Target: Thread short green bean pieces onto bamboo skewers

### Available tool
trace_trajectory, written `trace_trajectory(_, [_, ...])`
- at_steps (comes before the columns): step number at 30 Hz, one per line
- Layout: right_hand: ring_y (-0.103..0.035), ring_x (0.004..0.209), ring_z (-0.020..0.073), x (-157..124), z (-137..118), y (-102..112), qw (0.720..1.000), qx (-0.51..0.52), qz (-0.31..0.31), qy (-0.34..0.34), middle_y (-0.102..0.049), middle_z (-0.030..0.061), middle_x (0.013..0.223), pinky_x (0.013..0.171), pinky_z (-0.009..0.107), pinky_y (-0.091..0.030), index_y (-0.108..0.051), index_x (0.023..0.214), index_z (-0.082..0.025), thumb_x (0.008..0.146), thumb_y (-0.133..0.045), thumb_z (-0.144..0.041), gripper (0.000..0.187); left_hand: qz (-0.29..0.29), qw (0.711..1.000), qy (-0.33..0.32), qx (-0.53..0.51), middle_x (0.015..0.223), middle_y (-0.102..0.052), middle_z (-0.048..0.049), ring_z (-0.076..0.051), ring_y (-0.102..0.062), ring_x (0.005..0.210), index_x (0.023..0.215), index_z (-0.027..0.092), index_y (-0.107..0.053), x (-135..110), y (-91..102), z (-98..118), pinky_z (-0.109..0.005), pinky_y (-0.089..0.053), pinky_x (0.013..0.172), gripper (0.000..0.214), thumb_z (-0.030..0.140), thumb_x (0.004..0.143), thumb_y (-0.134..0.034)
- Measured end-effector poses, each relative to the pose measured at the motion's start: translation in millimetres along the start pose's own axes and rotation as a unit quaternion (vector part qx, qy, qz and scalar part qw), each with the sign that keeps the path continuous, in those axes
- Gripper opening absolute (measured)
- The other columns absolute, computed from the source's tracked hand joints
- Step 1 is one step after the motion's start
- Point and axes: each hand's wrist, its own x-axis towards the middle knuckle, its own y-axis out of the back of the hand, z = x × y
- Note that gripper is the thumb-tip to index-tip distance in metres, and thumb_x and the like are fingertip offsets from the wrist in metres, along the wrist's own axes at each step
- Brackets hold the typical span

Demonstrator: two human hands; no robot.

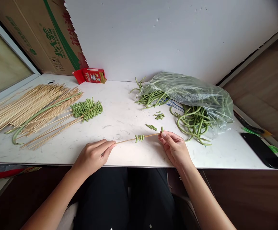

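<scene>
My left hand (pixel 96 156) pinches one end of a thin bamboo skewer (pixel 127 140), held level above the table's front edge. Several short green bean pieces (pixel 139 138) are threaded crosswise near the skewer's middle. At its other end, my right hand (pixel 173 147) grips a short bean piece (pixel 162 129) between thumb and fingers, against the skewer's tip; whether the tip has pierced it I cannot tell. Just beyond lie a few loose cut bean pieces (pixel 151 127). Left of them, filled bean skewers (pixel 87 109) rest side by side.
A large pile of bare skewers (pixel 33 105) lies at left, with a long bean (pixel 43 110) across it. At right, a clear plastic bag (pixel 189 86) spills long beans (pixel 196 121). A red box (pixel 94 76) stands at the wall; a black phone (pixel 261 150) lies far right.
</scene>
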Motion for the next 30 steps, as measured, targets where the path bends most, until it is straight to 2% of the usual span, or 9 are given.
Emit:
trace_trajectory(13, [-0.066,0.082,0.0215,-3.0,4.1,1.3,0.998,-0.048,-0.002,0.032,-0.078,0.0042,0.085,0.081,0.04,-0.053,-0.087,0.087,-0.028,0.077,-0.097,-0.042,0.02,-0.008,1.0,0.002,-0.01,0.093,-0.08,-0.0044,-0.014,-0.075,0.075,0.112,0.018,-0.073,-1.5,-0.2,-1.1,-0.025,-0.06,0.073,0.017,0.009,0.101,-0.065])
trace_trajectory(18, [-0.065,0.083,0.0215,-2.0,0.1,-2.0,1.0,-0.001,-0.007,0.011,-0.077,0.0054,0.086,0.08,0.039,-0.054,-0.086,0.087,-0.026,0.077,-0.096,-0.041,0.021,-0.005,1.0,0.007,-0.023,0.092,-0.079,-0.0037,-0.014,-0.074,0.076,0.111,0.018,-0.073,0.7,0.8,0.5,-0.024,-0.058,0.073,0.016,0.008,0.1,-0.066])
trace_trajectory(22, [-0.065,0.087,0.0228,-1.9,-4.5,-5.4,0.999,0.043,-0.015,0.009,-0.075,0.0078,0.091,0.075,0.037,-0.054,-0.084,0.084,-0.023,0.084,-0.088,-0.044,0.021,-0.003,1.0,0.003,-0.022,0.091,-0.079,-0.003,-0.014,-0.074,0.076,0.111,0.018,-0.072,1.8,0.9,1.0,-0.024,-0.058,0.075,0.016,0.008,0.1,-0.067])
trace_trajectory(25, [-0.061,0.081,0.0205,-2.3,-5.7,-6.1,0.999,0.032,-0.014,0.015,-0.071,0.0065,0.087,0.072,0.035,-0.052,-0.083,0.085,-0.023,0.085,-0.086,-0.043,0.02,-0.001,1.0,0.002,-0.023,0.091,-0.078,-0.0027,-0.014,-0.074,0.076,0.111,0.018,-0.072,2.2,0.5,0.8,-0.025,-0.058,0.076,0.017,0.007,0.099,-0.067])
trace_trajectory(30, [-0.053,0.071,0.0152,-2.9,-5.2,-5.9,1.0,0.014,-0.01,0.007,-0.066,0.0024,0.079,0.068,0.031,-0.048,-0.084,0.083,-0.024,0.079,-0.093,-0.038,0.017,-0.004,1.0,-0.003,-0.019,0.091,-0.079,-0.0034,-0.014,-0.074,0.076,0.11,0.017,-0.072,1.6,0.2,0.5,-0.025,-0.057,0.076,0.016,0.007,0.099,-0.068])
